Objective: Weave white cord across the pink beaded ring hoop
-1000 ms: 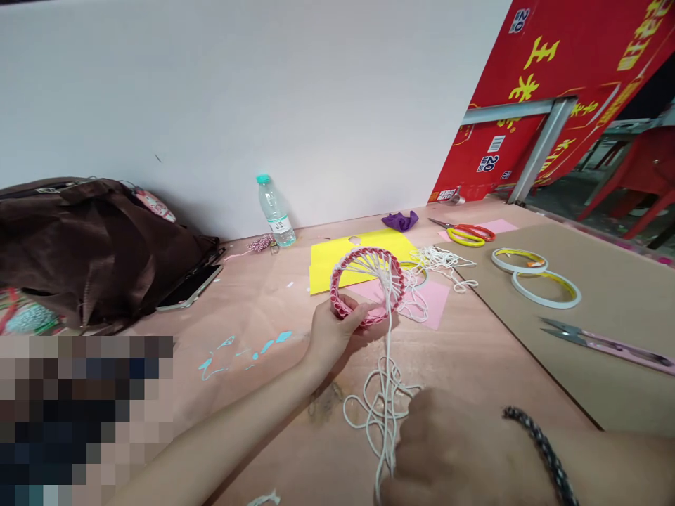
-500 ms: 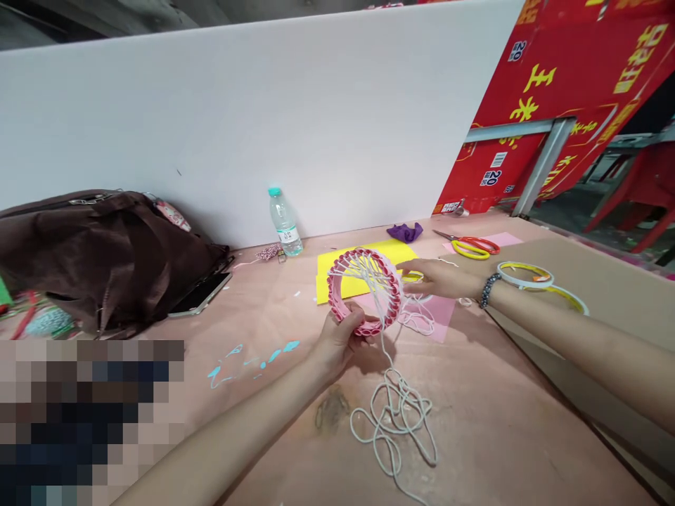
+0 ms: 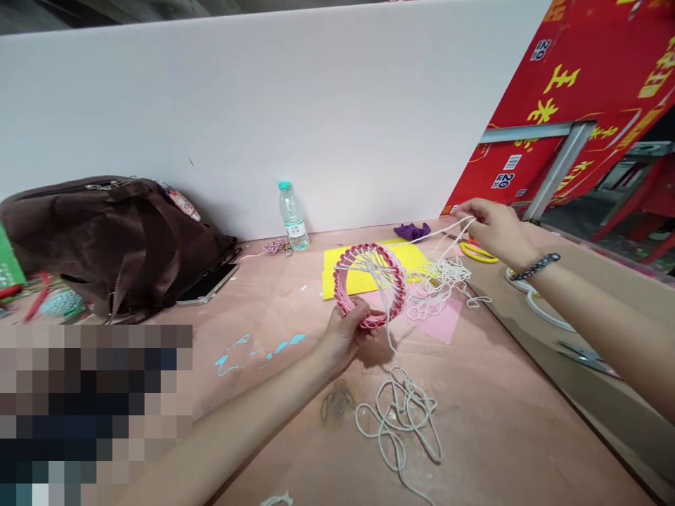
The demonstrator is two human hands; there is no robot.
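Note:
My left hand [image 3: 345,336] grips the lower edge of a pink woven ring [image 3: 363,250], whose opening is strung with white cord. My right hand [image 3: 493,228] is raised at the far right of the ring, pinching white cord strands [image 3: 437,242] that run taut back to it. A tangled bunch of white cord [image 3: 440,282] lies just beyond the ring. A looser pile of the same cord [image 3: 398,414] hangs down from the ring onto the table near me. The fingers of my left hand hide part of the ring.
The pink-covered table [image 3: 474,436] holds yellow paper [image 3: 416,256], pink paper [image 3: 437,322], a purple cloth [image 3: 411,230], and yellow-handled scissors [image 3: 477,251]. A water bottle [image 3: 292,218], brown bag [image 3: 105,239], and phone [image 3: 208,284] stand left. A white wall [image 3: 264,105] runs behind.
My right hand has moved from the cord near me, across the ring, to the far right, drawing cord taut. The left hand still holds the ring, and the camera has shifted slightly.

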